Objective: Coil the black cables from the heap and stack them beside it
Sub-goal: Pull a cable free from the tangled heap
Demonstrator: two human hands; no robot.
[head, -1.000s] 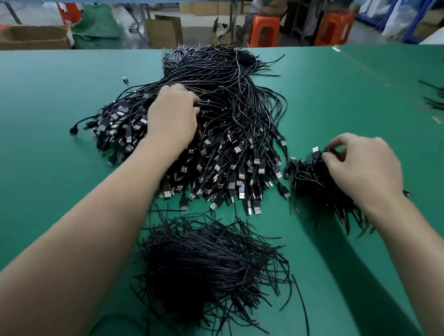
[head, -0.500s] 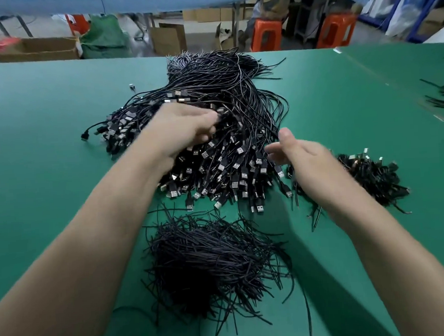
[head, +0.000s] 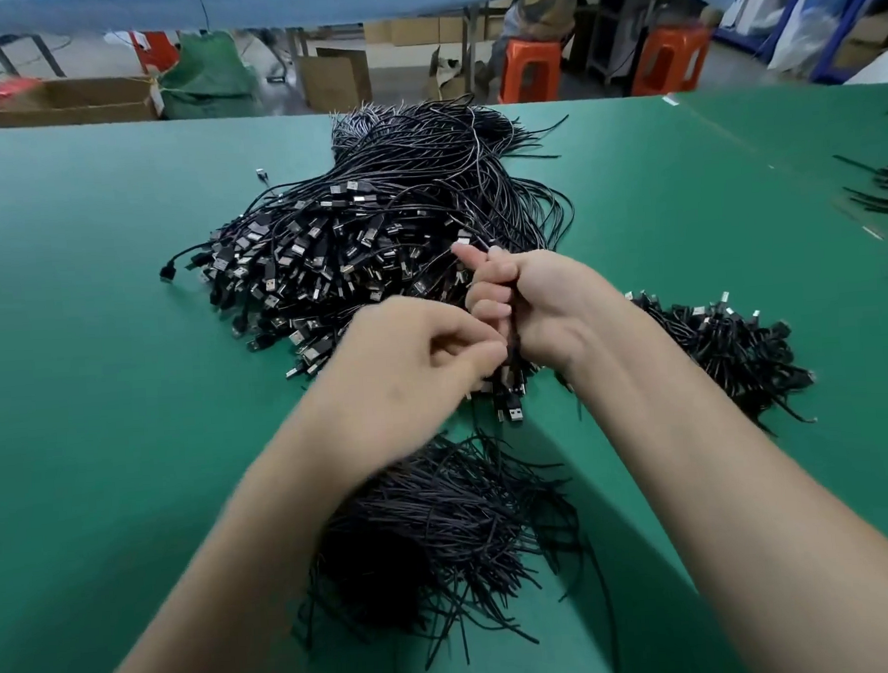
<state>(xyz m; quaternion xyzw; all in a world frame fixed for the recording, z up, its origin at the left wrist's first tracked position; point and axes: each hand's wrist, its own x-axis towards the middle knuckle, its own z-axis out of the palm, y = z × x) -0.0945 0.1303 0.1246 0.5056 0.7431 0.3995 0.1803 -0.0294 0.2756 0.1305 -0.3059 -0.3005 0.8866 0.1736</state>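
A big heap of black USB cables (head: 374, 226) lies on the green table (head: 98, 354), plugs toward me. My right hand (head: 528, 306) grips a bunch of black cables (head: 509, 394) upright in its fist; USB plugs hang out below. My left hand (head: 422, 358) pinches the same bunch just below the right fist. A small stack of coiled cables (head: 731, 352) sits to the right of the heap.
A pile of thin black ties (head: 442, 532) lies near me between my forearms. More black cables (head: 887, 189) lie at the right edge. Beyond the table's far edge are cardboard boxes (head: 69, 101), orange stools (head: 528, 69) and a seated person (head: 550, 1).
My right hand left the coiled stack, moved left to the heap and closed on a bunch of cables. My left hand came off the heap and toward me to pinch that bunch.
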